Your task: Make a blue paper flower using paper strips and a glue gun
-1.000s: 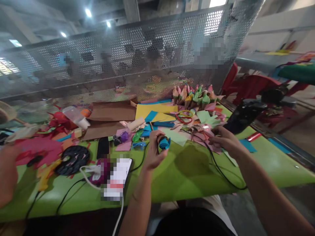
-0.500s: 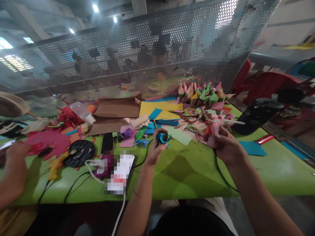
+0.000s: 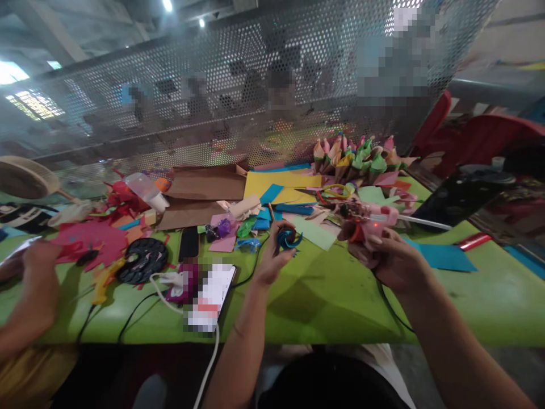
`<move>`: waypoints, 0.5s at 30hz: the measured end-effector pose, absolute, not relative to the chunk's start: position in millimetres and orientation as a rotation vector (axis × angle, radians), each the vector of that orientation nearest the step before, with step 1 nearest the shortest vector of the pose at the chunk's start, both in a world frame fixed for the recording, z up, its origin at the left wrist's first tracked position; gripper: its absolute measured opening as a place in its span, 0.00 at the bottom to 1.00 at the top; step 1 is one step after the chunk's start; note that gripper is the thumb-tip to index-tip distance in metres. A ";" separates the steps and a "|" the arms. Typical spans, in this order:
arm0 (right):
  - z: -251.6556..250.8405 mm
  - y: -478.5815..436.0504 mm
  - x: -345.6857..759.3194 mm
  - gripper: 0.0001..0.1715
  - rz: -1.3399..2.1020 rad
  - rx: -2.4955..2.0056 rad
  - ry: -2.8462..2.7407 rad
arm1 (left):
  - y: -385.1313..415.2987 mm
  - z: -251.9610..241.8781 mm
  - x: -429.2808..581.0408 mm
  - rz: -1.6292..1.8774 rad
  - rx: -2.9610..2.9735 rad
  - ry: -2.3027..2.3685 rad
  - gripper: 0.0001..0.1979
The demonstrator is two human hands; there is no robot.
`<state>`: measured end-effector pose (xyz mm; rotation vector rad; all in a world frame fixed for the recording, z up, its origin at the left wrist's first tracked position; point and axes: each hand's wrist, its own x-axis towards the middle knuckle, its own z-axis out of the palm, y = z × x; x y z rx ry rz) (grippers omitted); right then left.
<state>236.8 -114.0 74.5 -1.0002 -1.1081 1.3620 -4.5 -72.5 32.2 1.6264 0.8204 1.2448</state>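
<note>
One curled piece of blue paper (image 3: 290, 243) sits in the person's left hand (image 3: 272, 258), gripped between thumb and bent fingers, raised above the green tabletop (image 3: 323, 318). Level with it and apart to the right, the right hand (image 3: 395, 258) grasps a pink glue gun (image 3: 385, 216), its nozzle turned leftward toward the paper but not touching it, a small red light glowing on its side; a white stick (image 3: 428, 221) juts from its rear. Between and behind the hands lies a pale green sheet (image 3: 320, 235), with a yellow sheet (image 3: 276, 180) farther back beside brown board (image 3: 208, 184). Paper cones (image 3: 366, 159) cluster near a perforated metal screen (image 3: 238, 96). Right of the right hand are a blue sheet (image 3: 449, 257) and a dark cylinder (image 3: 455, 193). Leftward lie a phone (image 3: 215, 292) with a blurred-out screen, a yellow glue gun (image 3: 103, 281) and, at the edge, another person's hand (image 3: 40, 270), holding something flat.
</note>
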 end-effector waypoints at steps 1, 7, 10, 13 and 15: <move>74.6 -113.2 236.8 0.24 1.365 -1.012 -1.119 | -73.8 35.0 -3.9 1.244 1.631 0.820 0.22; 70.4 -113.3 236.6 0.25 1.262 -1.066 -1.242 | -71.4 31.9 -2.2 1.222 1.593 0.872 0.22; 74.2 -113.6 237.4 0.24 1.056 -1.142 -1.409 | -67.6 24.4 -3.1 1.212 1.558 0.846 0.23; 80.2 -113.6 236.0 0.23 0.900 -1.167 -1.569 | -66.8 21.5 -4.0 1.175 1.535 0.879 0.23; 82.8 -113.8 234.3 0.22 0.820 -1.159 -1.668 | -68.2 23.3 -4.4 1.157 1.525 0.898 0.23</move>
